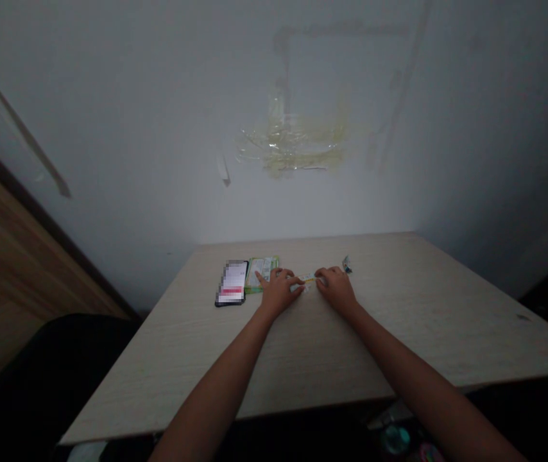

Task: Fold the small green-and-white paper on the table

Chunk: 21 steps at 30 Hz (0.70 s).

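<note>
A small pale strip with yellow printing (pixel 308 278) lies flat between my two hands, low on the table; I cannot make out whether it is paper or plastic. My left hand (pixel 280 292) presses on its left end with bent fingers, while the outermost finger stretches over a green-edged printed packet (pixel 263 264). At the other end, my right hand (pixel 337 288) has its fingers curled and closed on the strip. A small crumpled wrapper piece (pixel 347 264) lies just beyond the right hand. Left of the packet is a phone (pixel 231 282) with its screen lit and blurred.
The pale wooden table (pixel 428 321) stands against a wall (pixel 168 128) with peeling clear tape (pixel 298 151) on it. A dark chair-like shape (pixel 57 359) is at the left. Below the front edge are several dim items, one a teal round object (pixel 396 439).
</note>
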Motion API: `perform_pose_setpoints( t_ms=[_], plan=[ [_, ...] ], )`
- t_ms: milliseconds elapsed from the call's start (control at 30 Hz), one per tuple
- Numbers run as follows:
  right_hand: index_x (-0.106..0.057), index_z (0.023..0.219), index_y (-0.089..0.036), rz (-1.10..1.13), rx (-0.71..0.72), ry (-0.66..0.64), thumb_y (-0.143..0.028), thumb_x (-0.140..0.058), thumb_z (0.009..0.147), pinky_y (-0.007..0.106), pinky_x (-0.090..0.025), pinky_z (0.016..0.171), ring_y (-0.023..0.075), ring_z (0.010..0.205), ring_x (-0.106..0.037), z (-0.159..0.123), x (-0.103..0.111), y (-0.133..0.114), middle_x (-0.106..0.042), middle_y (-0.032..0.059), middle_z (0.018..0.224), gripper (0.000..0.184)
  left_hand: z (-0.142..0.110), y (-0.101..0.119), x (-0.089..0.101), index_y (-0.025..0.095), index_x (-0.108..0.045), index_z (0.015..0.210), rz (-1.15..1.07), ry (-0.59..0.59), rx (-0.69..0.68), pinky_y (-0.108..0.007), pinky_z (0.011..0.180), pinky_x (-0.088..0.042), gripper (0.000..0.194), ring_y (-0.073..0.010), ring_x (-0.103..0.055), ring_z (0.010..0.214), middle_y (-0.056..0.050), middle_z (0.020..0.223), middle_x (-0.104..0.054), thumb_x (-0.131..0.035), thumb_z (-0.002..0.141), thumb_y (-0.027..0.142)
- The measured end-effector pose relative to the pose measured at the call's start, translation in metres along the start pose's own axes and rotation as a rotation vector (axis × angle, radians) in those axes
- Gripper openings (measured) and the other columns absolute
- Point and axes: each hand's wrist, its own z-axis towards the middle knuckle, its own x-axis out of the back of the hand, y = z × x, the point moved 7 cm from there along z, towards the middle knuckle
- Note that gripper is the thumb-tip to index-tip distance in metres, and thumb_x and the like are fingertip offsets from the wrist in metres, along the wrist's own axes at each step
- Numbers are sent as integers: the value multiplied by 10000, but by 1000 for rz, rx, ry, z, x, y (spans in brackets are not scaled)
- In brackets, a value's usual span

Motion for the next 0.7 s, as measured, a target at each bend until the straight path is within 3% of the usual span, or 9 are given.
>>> perform_pose_setpoints(
  t_ms=[167, 700],
  plan=[
    [-716, 922, -212, -62, 31, -26, -276, -574, 894, 349, -386, 907, 243, 1031, -543, 3, -4, -5, -704, 75, 1012, 159, 1, -1, 1, 473, -706, 1041, 1, -17, 1, -811, 1020, 86, 214, -326, -383, 1307, 23, 1243, -622, -610, 857, 526],
    [-714, 933, -220, -95, -55, -44, -382, -624, 853, 336, -424, 866, 243, 1031, -550, 5, -4, -3, -665, 76, 1059, 203, 0, 1, 3, 475, -686, 1093, 58, -58, 56, -803, 1044, 23, 265, -339, -359, 1328, 19, 1296, -597, -629, 840, 530]
  ],
)
